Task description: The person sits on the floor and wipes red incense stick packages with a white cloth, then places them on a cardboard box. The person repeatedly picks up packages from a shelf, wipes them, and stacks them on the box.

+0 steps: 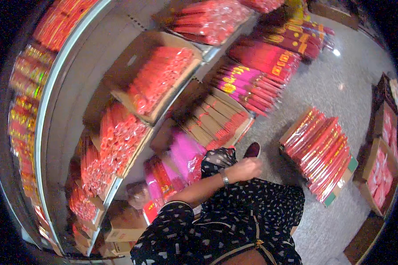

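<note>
My left hand point(251, 167), with a metal-banded watch point(224, 178) on its wrist, is held in front of my patterned dark clothing point(238, 205). It is blurred; its fingers look curled, and whether it holds anything is unclear. My right hand is out of view. A dark shoe point(252, 150) shows just beyond the left hand. To the right, shiny red wrapped packs with gold markings point(318, 149) lie stacked on a carton on the floor. On the other side, an open box of thin brown sticks with red ends point(215, 119) is near the hand.
Shelves with a metal edge point(177, 91) run diagonally at left, holding cartons of red plastic-wrapped bundles point(122, 142). Pink packs point(185, 152) and red packs point(268, 59) lie along the lower level. Open cartons of pink-red goods point(379, 179) stand at the right edge of the floor point(345, 79).
</note>
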{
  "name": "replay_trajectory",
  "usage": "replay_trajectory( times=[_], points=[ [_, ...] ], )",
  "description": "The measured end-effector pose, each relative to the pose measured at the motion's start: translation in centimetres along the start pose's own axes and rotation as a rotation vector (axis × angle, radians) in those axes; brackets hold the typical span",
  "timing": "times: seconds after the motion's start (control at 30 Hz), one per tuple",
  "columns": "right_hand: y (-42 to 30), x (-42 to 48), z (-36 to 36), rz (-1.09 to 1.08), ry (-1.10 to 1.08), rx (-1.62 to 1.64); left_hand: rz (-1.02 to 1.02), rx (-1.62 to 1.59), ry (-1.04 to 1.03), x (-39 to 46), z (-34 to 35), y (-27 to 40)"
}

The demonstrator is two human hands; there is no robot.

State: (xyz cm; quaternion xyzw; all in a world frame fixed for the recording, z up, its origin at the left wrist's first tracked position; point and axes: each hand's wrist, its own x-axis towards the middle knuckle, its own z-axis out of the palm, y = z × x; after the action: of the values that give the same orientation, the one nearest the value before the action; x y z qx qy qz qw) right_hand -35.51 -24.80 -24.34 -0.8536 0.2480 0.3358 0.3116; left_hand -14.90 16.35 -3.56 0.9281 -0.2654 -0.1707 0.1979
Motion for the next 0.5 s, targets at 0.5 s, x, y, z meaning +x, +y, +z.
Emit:
replay_trajectory(
  times=[0.5],
  points=[
    [-11.9,-2.2,-10.9,-0.659,-0.259,0.393,-0.809,0.85,0.552,-14.1,-35.1,-3.2]
  ],
)
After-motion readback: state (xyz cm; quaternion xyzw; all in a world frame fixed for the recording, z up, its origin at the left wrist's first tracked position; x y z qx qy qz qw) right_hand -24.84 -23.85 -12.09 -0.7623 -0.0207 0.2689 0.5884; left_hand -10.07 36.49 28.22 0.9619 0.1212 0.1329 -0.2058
